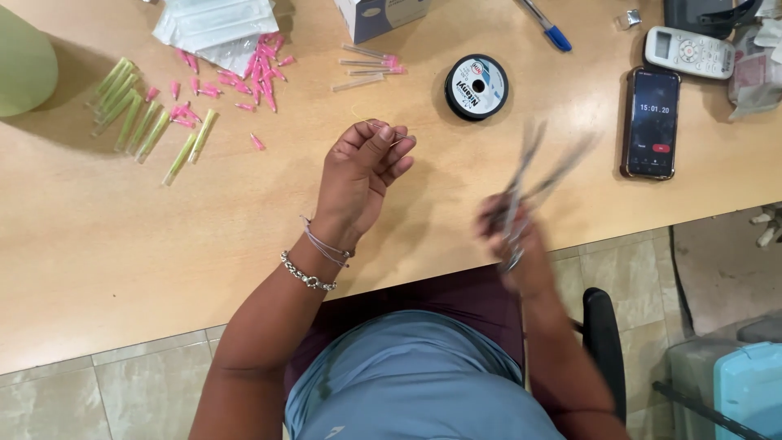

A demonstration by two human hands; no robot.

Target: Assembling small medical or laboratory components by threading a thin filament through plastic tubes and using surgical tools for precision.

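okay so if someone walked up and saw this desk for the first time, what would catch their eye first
Probably the two hands at the desk's near edge: the left hand pinches a thin pale thread, while the right hand grips blurred metal scissors, blades apart. Next, the scatter of pink needle caps and pale green tubes at the far left, then the black spool in the middle and the lit phone to the right.
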